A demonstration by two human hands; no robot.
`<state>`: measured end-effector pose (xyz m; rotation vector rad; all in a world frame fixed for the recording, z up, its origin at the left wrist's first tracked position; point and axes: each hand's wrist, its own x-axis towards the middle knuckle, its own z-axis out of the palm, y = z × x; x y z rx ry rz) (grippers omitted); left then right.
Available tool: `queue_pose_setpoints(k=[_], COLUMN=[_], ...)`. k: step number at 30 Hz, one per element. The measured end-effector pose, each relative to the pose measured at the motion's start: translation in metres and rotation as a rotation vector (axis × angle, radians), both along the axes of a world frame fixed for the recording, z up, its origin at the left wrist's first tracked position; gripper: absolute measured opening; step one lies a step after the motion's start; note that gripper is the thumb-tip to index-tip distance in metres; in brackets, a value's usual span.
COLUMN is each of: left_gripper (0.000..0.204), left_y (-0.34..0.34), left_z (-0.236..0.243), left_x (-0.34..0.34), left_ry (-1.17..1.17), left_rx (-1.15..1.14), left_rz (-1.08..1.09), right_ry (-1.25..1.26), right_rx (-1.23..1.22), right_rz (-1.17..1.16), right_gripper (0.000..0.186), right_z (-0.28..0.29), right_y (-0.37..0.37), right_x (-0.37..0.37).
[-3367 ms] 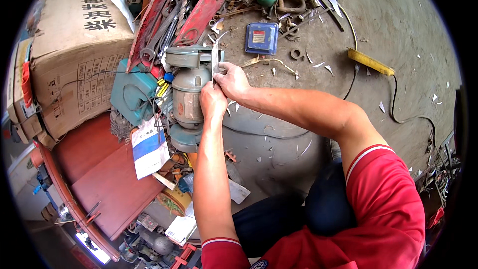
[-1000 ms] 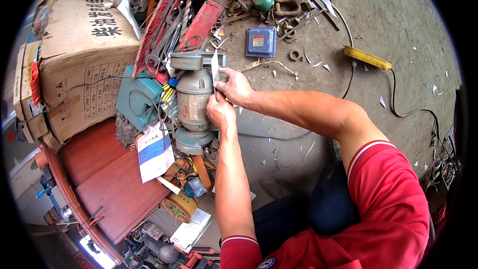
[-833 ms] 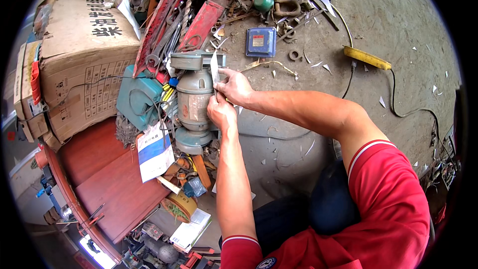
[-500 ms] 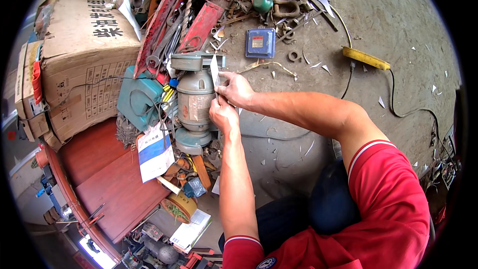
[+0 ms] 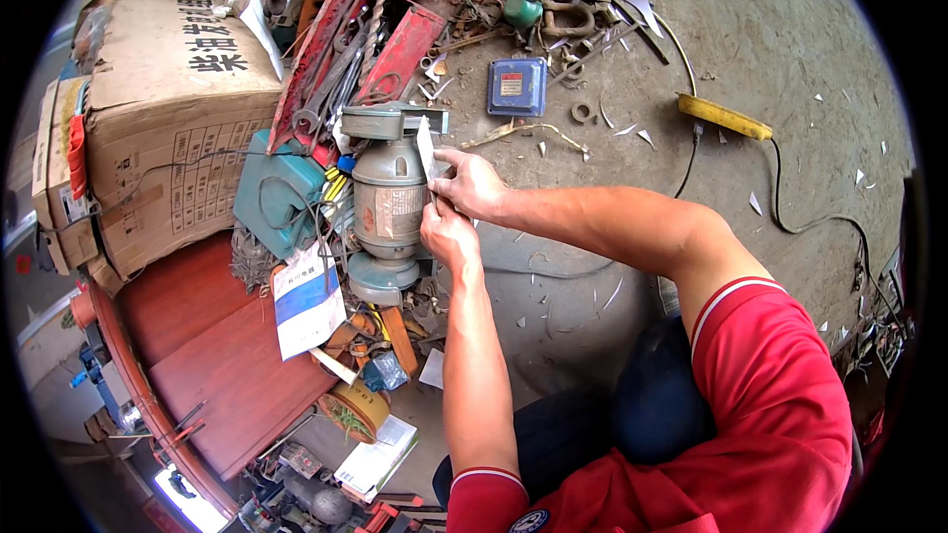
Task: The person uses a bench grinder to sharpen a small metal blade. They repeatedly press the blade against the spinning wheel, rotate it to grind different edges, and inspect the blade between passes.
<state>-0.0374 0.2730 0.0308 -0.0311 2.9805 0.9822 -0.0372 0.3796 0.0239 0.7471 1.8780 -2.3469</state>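
Observation:
A grey-green bench grinder stands on the floor in front of me, with a guarded wheel housing at each end. Against its far right side is a thin, pale, pointed strip, upright in view. My right hand pinches the strip from the right, near its middle. Just below, my left hand is closed round its lower end, close to the motor body. The two hands touch each other. Fingers hide the strip's lower part, and I cannot tell whether its edge touches the far wheel.
Left of the grinder lie a teal plastic case, a large cardboard box and a reddish wooden board. Beyond are red metal trays with tools. A blue box and a yellow power strip with cables lie on the floor.
Both hands and the strip have shifted very slightly right and down. The grip looks the same, and the grinder stays in place.

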Motion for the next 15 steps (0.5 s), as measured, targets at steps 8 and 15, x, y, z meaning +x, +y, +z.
queue_pose_setpoints(k=[8,15], left_gripper=[0.045,0.045], left_y=[-0.001,-0.001], left_z=[0.0,0.001], left_x=[0.008,0.01], left_ry=[-0.005,-0.007], left_rx=[0.029,0.062], left_rz=[0.036,0.051], right_ry=[-0.017,0.05], right_rx=[-0.003,0.031], right_rz=[0.037,0.014], right_gripper=[0.055,0.056], right_z=[0.014,0.007], right_y=[0.004,-0.002], right_x=[0.008,0.007])
